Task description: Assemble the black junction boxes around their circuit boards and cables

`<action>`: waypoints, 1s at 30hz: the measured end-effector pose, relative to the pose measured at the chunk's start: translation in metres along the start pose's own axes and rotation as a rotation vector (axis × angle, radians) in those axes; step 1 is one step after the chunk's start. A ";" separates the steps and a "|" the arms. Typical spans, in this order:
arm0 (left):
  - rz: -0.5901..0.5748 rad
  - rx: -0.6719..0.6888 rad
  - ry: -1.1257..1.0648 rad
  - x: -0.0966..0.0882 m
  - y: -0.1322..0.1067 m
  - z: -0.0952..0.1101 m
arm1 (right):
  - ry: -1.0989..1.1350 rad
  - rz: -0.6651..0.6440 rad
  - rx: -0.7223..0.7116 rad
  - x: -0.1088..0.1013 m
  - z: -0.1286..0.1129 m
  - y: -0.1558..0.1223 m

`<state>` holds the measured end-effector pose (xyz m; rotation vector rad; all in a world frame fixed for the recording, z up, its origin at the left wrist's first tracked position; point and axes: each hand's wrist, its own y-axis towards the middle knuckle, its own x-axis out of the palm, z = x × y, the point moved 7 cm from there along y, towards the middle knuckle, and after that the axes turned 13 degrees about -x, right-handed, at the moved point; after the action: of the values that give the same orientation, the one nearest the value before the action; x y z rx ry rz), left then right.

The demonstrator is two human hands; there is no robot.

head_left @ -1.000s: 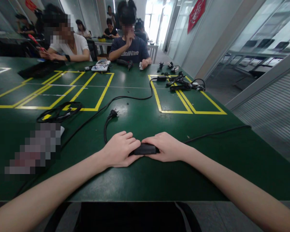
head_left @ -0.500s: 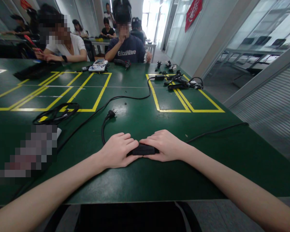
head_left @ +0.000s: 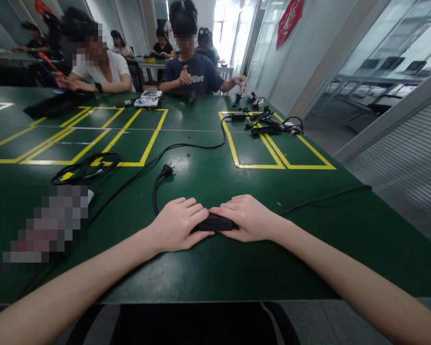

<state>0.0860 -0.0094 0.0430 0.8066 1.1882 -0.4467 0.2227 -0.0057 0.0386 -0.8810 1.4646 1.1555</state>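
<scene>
A black power adapter point(head_left: 216, 223) lies low over the green tabletop point(head_left: 215, 273), held between both hands. My left hand point(head_left: 179, 224) is closed around its left end, thumb on the near side and fingers over the top. Its right end is gripped the same way by my right hand point(head_left: 247, 218). From behind my left hand a thick black cord curves up to a plug point(head_left: 167, 169) on the table. A thinner cable point(head_left: 326, 197) leads off beyond my right hand toward the table's right edge. The fingers hide both ends of the adapter.
A coiled black cable point(head_left: 86, 168) and a pixelated object point(head_left: 50, 225) lie at left. One long cord crosses the table to a small adapter point(head_left: 239, 116) and tangled cables point(head_left: 267, 124) inside yellow tape. Across the table sit two people, near a drill point(head_left: 191, 97) and a white device point(head_left: 149, 98).
My hands keep their grip on the adapter, and the view has shifted slightly. The person opposite has lowered a hand from the face and reached the other toward small items on the table.
</scene>
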 end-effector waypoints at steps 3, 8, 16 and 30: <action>-0.094 -0.165 -0.158 0.001 0.004 -0.010 | -0.139 -0.019 -0.081 -0.001 -0.005 0.000; -0.402 -0.506 -0.496 0.011 0.002 -0.026 | -0.375 0.102 -0.172 -0.011 -0.015 0.000; -0.227 -0.479 -0.591 0.003 0.001 -0.027 | -0.119 0.128 -0.065 -0.010 -0.005 0.001; -0.091 -0.346 -0.314 0.002 0.001 -0.025 | 0.040 0.229 -0.025 -0.011 -0.004 0.000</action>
<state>0.0714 0.0099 0.0382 0.3692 0.9744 -0.4103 0.2239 -0.0101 0.0494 -0.7713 1.6186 1.3324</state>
